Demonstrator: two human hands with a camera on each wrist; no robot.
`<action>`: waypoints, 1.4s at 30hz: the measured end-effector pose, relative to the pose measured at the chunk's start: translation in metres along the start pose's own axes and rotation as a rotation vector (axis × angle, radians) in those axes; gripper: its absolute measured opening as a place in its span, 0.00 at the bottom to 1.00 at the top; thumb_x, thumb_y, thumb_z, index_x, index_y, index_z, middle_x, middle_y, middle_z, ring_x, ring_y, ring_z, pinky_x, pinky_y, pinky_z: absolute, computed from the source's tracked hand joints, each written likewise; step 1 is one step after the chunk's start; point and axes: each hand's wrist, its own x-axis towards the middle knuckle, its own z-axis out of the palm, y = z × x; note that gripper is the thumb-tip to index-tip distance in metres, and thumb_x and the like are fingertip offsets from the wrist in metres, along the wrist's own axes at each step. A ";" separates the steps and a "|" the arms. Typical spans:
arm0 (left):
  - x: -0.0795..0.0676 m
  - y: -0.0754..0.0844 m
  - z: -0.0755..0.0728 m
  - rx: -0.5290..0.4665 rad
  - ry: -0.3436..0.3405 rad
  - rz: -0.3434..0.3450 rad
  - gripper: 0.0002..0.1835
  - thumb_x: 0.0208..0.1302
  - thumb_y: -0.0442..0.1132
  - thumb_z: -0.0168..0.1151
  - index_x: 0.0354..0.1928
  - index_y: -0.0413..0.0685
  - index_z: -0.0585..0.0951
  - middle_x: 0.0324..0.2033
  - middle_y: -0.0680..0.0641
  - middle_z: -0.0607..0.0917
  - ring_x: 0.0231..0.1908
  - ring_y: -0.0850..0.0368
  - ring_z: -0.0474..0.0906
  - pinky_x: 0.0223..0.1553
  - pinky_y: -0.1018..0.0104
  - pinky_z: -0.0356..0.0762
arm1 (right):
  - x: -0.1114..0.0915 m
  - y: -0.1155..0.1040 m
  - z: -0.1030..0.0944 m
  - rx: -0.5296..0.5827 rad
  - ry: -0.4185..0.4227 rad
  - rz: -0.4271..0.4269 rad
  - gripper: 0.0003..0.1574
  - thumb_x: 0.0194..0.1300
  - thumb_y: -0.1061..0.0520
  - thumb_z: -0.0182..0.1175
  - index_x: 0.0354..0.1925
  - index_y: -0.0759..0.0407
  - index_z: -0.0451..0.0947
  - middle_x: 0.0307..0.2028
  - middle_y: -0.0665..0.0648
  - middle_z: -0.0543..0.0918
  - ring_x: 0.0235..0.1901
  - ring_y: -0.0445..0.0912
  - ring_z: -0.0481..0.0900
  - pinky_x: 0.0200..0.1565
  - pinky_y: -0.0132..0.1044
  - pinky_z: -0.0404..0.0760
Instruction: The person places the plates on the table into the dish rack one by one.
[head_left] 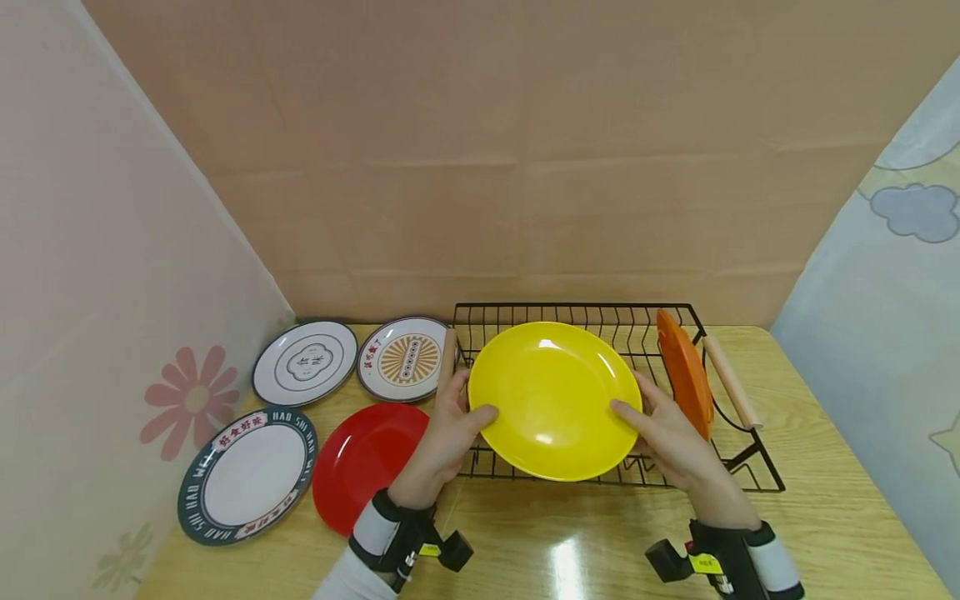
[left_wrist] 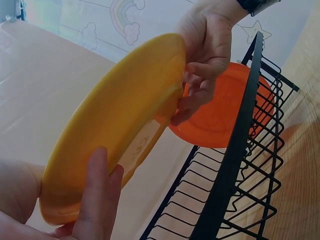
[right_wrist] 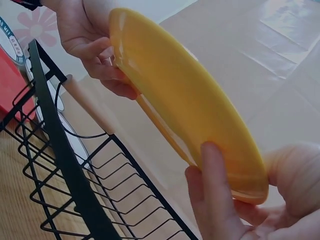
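A glossy yellow plate point(head_left: 555, 400) is held in both hands above a black wire dish rack point(head_left: 570, 312), its face tilted toward the head camera. My left hand point(head_left: 453, 425) grips its left rim, thumb on top and fingers beneath. On the opposite rim my right hand point(head_left: 667, 429) pinches it the same way. Both wrist views show fingers against the underside of the yellow plate point(left_wrist: 115, 115). An orange plate point(head_left: 684, 375) stands on edge at the rack's right end, near my right hand.
On the wooden table point(head_left: 825, 467), left of the rack, lie a red plate point(head_left: 360, 458), a dark-rimmed lettered plate point(head_left: 258, 475) and two white patterned plates point(head_left: 303, 362). A wooden handle point(head_left: 731, 382) sits on the rack's right end. Walls of cloth or paper surround the table.
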 end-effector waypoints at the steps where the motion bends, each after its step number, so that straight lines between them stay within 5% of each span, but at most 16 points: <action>1: 0.000 0.000 0.000 0.001 0.001 -0.002 0.27 0.57 0.26 0.54 0.59 0.45 0.62 0.46 0.34 0.79 0.36 0.49 0.84 0.35 0.53 0.81 | 0.000 0.000 0.001 0.012 0.001 -0.006 0.37 0.69 0.57 0.48 0.69 0.62 0.42 0.43 0.50 0.78 0.35 0.46 0.84 0.35 0.43 0.82; 17: 0.001 -0.003 -0.003 0.025 -0.022 0.014 0.26 0.59 0.26 0.54 0.59 0.46 0.63 0.46 0.34 0.79 0.36 0.47 0.84 0.34 0.51 0.81 | 0.000 0.002 0.004 0.068 0.077 -0.041 0.36 0.68 0.59 0.50 0.68 0.60 0.47 0.41 0.51 0.77 0.33 0.45 0.84 0.31 0.40 0.82; 26: 0.001 -0.003 -0.003 0.030 -0.033 0.003 0.26 0.60 0.26 0.54 0.60 0.44 0.61 0.47 0.35 0.80 0.37 0.48 0.84 0.35 0.53 0.81 | 0.000 0.000 0.006 0.053 0.134 0.008 0.40 0.67 0.58 0.52 0.70 0.62 0.46 0.40 0.51 0.77 0.31 0.45 0.84 0.31 0.38 0.82; 42: 0.000 0.001 -0.006 0.099 -0.082 -0.033 0.24 0.65 0.34 0.53 0.61 0.44 0.59 0.46 0.37 0.80 0.38 0.49 0.83 0.37 0.54 0.80 | -0.004 -0.006 0.008 0.031 0.162 -0.030 0.43 0.67 0.59 0.52 0.71 0.63 0.41 0.44 0.47 0.77 0.35 0.42 0.83 0.35 0.37 0.82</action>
